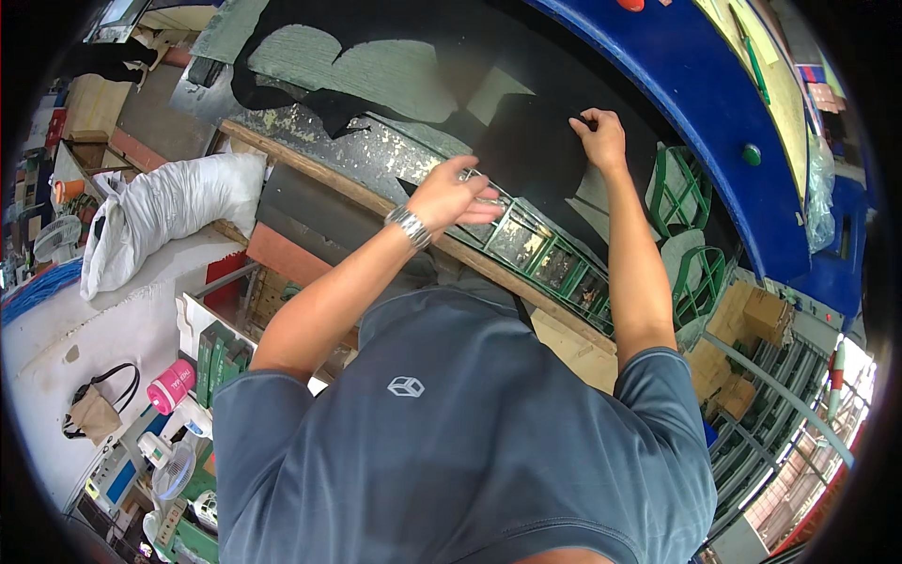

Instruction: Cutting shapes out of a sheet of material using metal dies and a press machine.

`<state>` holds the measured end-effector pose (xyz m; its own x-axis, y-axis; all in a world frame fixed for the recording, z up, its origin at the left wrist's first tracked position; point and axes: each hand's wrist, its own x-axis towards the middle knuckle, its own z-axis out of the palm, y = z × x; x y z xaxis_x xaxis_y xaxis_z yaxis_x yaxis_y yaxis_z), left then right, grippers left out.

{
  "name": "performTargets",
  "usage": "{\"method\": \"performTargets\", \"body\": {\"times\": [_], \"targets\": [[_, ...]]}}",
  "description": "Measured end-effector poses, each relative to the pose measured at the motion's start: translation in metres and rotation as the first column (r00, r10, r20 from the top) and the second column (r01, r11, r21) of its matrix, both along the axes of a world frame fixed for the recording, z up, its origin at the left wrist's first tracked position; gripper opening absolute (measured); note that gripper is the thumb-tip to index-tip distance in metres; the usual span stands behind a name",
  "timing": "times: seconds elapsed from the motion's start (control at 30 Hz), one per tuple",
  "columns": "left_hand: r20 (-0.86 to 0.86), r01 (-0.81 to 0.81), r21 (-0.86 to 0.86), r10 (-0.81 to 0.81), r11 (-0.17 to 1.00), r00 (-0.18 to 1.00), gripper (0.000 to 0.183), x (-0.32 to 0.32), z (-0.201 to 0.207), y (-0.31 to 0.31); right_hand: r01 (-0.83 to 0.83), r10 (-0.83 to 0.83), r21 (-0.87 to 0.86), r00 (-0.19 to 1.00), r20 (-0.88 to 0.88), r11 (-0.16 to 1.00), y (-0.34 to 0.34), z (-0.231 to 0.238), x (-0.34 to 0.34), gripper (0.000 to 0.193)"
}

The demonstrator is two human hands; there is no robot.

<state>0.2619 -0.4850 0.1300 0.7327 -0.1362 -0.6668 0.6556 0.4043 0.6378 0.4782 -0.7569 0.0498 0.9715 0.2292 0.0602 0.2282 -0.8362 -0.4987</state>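
My left hand (449,197), with a silver watch (409,227) on its wrist, is over the near edge of the worktable. Its fingers are spread beside the end of a long green metal cutting die (545,252); whether they touch it I cannot tell. Farther right, my right hand (604,139) is raised over the black sheet material (526,141), thumb and bent fingers drawn together. What they pinch, if anything, is too small to make out. The black sheet spreads across the table with large cut-out gaps, and the pale surface shows through.
Two green cutting dies (678,193) (692,279) lie at the table's right end. A large blue machine beam (658,70) arches along the far side. A wooden strip (366,195) edges the table near me. A stuffed white sack (178,207) lies at the left.
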Motion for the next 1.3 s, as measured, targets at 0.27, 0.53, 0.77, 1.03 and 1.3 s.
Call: {"method": "performTargets", "body": {"times": [0.27, 0.53, 0.77, 1.03, 1.3], "targets": [[0.075, -0.007, 0.203, -0.008, 0.979, 0.997, 0.04, -0.069, -0.004, 0.042, 0.078, -0.072, 0.032, 0.984, -0.161, 0.996, 0.01, 0.016, 0.011, 0.035], [0.236, -0.174, 0.33, 0.097, 0.928, 0.967, 0.045, -0.08, 0.006, 0.027, -0.651, 0.627, -0.077, 0.684, 0.372, 0.755, 0.058, 0.13, -0.035, 0.021], [0.656, -0.554, 0.566, 0.074, 0.611, 0.751, 0.113, -0.092, -0.016, 0.027, -0.923, 0.883, -0.336, 0.01, 0.468, 0.189, 0.138, 0.268, -0.129, 0.035], [0.936, -0.806, 0.314, -0.021, 0.502, 0.352, 0.082, -0.255, -0.02, 0.041, -0.808, 0.682, -0.374, -0.586, 0.438, -0.454, 0.247, 0.312, -0.288, 0.031], [0.764, -0.977, 0.187, 0.61, 0.099, 0.209, 0.048, -0.479, -0.076, -0.03, -0.596, 0.505, -0.262, -0.793, 0.342, -0.759, 0.363, 0.229, -0.535, 0.023]]}}
